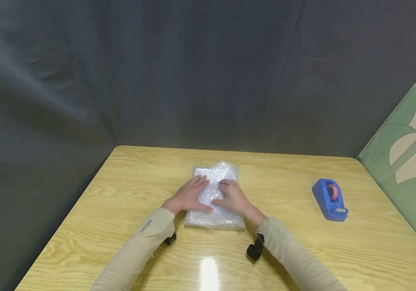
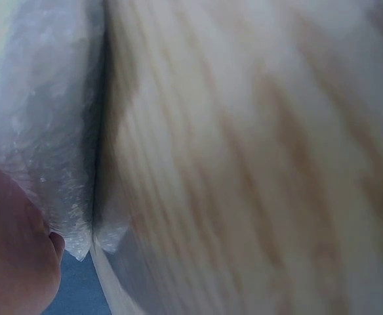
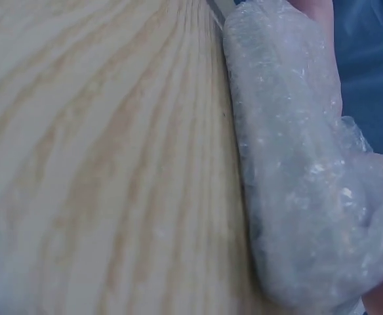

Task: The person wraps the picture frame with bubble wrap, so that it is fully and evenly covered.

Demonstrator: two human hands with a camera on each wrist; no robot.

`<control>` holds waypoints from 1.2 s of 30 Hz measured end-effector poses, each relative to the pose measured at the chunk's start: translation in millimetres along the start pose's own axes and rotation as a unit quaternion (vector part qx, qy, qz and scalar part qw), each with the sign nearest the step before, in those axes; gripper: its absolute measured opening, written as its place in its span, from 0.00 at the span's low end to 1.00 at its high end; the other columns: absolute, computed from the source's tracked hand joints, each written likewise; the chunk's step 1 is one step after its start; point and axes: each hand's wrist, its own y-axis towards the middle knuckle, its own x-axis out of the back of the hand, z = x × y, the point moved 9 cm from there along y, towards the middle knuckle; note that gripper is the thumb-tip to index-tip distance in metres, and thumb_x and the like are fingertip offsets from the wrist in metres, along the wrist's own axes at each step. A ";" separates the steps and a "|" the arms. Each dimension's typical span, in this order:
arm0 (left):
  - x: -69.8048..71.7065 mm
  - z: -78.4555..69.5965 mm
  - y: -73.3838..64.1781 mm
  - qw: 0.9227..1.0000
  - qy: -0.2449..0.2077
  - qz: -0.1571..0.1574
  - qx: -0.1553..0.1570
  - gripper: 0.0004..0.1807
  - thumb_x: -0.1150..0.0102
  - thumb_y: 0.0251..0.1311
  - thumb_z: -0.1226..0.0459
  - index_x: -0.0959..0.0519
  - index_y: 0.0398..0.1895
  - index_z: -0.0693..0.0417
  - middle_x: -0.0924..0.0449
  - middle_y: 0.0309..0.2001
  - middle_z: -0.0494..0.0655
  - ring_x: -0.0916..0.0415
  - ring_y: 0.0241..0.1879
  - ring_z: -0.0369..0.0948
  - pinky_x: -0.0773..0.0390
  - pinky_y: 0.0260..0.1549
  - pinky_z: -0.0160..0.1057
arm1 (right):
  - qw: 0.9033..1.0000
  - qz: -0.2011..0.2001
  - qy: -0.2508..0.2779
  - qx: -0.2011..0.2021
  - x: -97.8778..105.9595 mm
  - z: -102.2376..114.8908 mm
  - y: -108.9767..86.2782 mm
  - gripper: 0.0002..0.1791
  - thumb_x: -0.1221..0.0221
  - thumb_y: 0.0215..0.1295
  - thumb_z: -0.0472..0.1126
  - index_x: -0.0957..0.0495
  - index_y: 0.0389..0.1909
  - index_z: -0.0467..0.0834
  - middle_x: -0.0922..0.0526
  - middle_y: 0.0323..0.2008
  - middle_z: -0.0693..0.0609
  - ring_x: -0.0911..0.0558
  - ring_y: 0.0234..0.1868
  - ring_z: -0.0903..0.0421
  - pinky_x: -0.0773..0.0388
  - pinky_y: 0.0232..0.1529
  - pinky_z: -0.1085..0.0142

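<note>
A flat rectangular packet in clear bubble wrap (image 1: 213, 220) lies on the wooden table in front of me, its contents blurred by the wrap. My left hand (image 1: 190, 195) rests on the packet's left side, fingers spread and straight, thumb pointing toward the middle. On the other side my right hand (image 1: 234, 198) bends its fingers and thumb around a loose part of the wrap. The right wrist view shows the bubble wrap (image 3: 296, 170) bulging up beside that hand, with its fingertips hidden. A thick wrapped edge of the packet (image 2: 54, 118) appears in the left wrist view.
A blue tape dispenser (image 1: 329, 200) with a pink roll stands on the right of the table (image 1: 138, 169). Dark curtain (image 1: 200, 81) hangs behind and at the left; a patterned cloth (image 1: 411, 161) hangs at the right. Black wrist cameras (image 1: 255, 250) sit under both sleeves.
</note>
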 end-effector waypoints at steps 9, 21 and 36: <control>-3.1 -0.7 5.2 1.000 -0.001 0.002 -0.001 0.59 0.45 0.41 0.32 0.56 0.71 0.54 0.66 0.72 0.48 0.69 0.70 0.45 0.61 0.67 0.44 | 0.977 -0.018 0.189 -0.093 11.7 -17.9 -11.9 0.34 0.36 0.53 0.44 0.35 0.57 0.29 0.33 0.58 0.35 0.33 0.58 0.39 0.34 0.58 0.50; 22.2 -23.6 -19.1 0.995 0.041 -0.076 -0.046 0.46 0.47 0.52 0.38 0.42 0.66 0.59 0.63 0.71 0.55 0.60 0.69 0.51 0.52 0.66 0.47 | 0.953 -0.008 0.280 -0.114 18.0 -18.0 -64.0 0.39 0.37 0.54 0.37 0.45 0.63 0.29 0.40 0.61 0.31 0.38 0.61 0.36 0.39 0.59 0.45; 0.8 0.5 -54.2 0.983 -0.174 -0.025 0.044 0.51 0.49 0.53 0.38 0.59 0.71 0.55 0.68 0.71 0.54 0.48 0.65 0.56 0.40 0.60 0.53 | 0.934 -0.009 0.312 -0.176 6.9 -25.8 -69.5 0.44 0.39 0.56 0.36 0.55 0.66 0.26 0.51 0.66 0.31 0.48 0.66 0.40 0.47 0.64 0.53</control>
